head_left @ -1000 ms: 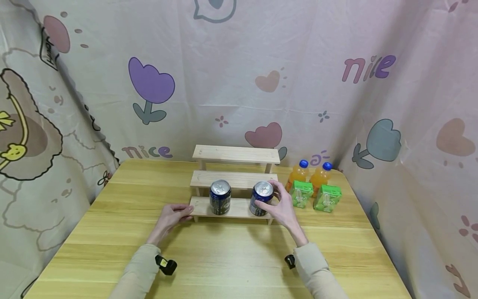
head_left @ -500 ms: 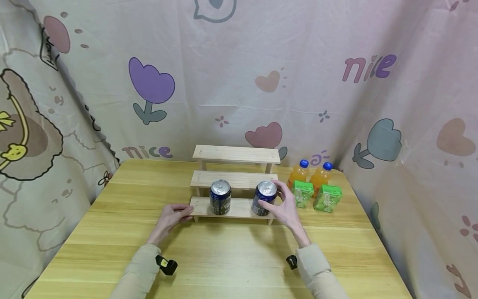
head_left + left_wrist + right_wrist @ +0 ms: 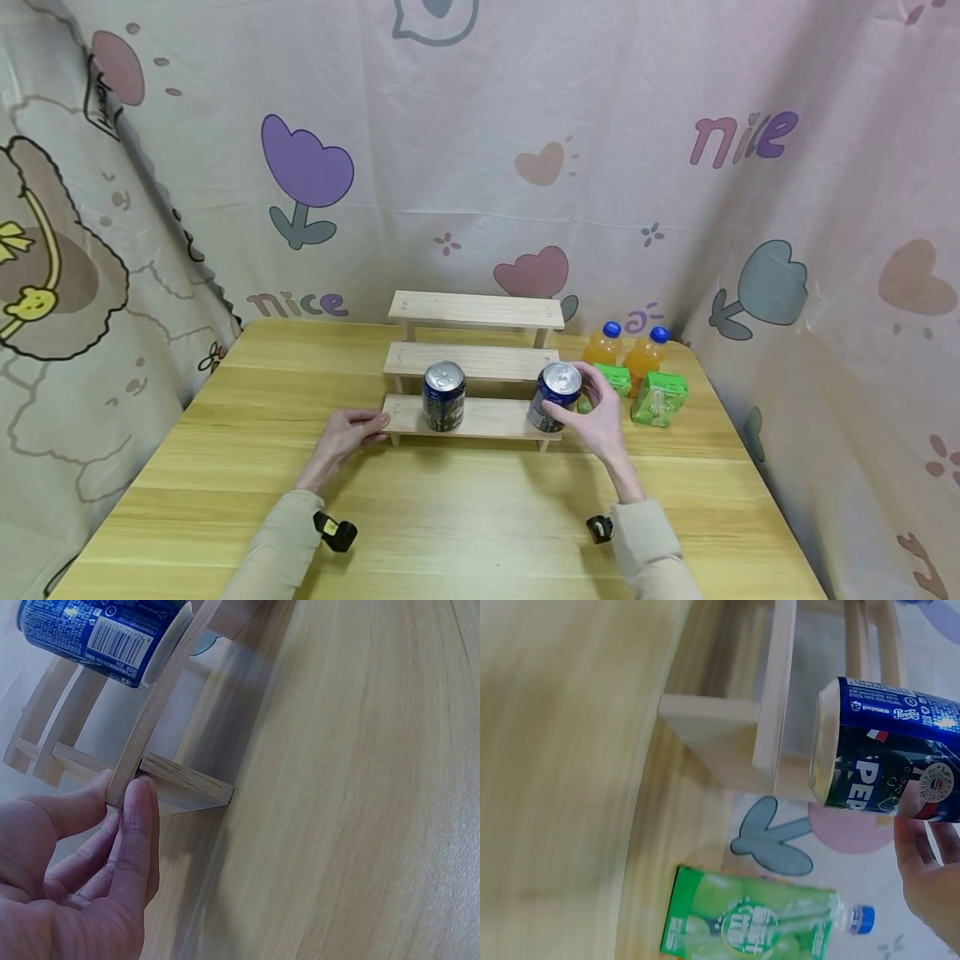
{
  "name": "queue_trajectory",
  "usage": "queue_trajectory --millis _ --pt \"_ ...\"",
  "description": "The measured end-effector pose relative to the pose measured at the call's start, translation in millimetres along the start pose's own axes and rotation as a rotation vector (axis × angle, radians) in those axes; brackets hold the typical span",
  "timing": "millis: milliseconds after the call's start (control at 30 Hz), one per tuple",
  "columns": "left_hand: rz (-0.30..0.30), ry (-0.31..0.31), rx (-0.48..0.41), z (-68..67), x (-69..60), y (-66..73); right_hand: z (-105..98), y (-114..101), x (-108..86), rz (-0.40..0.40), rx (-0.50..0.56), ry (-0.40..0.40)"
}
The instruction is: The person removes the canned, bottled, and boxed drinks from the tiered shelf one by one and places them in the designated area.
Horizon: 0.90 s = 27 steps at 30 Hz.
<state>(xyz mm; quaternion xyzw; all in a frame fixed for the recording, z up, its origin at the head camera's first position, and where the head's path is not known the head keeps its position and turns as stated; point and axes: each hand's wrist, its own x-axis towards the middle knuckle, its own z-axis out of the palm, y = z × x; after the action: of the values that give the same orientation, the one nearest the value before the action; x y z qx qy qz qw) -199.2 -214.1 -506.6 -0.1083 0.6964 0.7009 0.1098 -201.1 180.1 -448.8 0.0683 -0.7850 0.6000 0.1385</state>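
Observation:
A three-tier wooden shelf (image 3: 480, 417) stands on the table. At its left end, my left hand (image 3: 348, 437) pinches the edge of the lowest board between thumb and fingers, as the left wrist view shows. My right hand (image 3: 600, 417) grips a dark blue Pepsi can (image 3: 892, 750) by its sides. In the right wrist view a gap shows between that can's base and the lowest board, so it is held just off the board at the right end, slightly tilted. Another blue soda can (image 3: 444, 396) stands upright on the lowest board, left of centre.
Right of the shelf are two orange drink bottles with blue caps, one bottle (image 3: 643, 358) farther right. Before them stand two green juice boxes, one juice box (image 3: 660, 400) in plain sight and one partly hidden by my right hand. A patterned curtain (image 3: 450, 167) hangs behind the table (image 3: 465, 517).
My right hand has moved right with the Pepsi can, from above the lowest board to its right end, and now partly covers a juice box. The left hand has stayed put.

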Motion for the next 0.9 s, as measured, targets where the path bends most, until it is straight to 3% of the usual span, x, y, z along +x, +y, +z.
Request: queue_trajectory --millis 267,900 --pt "-0.005 -0.004 -0.015 0.2 0.7 -1.0 -17.4 3.3 -1.7 -0.02 0.04 0.041" --pt "-0.009 -0.002 -0.01 0.3 -0.2 -1.3 -60.4 14.3 -11.7 0.093 0.1 0.2"
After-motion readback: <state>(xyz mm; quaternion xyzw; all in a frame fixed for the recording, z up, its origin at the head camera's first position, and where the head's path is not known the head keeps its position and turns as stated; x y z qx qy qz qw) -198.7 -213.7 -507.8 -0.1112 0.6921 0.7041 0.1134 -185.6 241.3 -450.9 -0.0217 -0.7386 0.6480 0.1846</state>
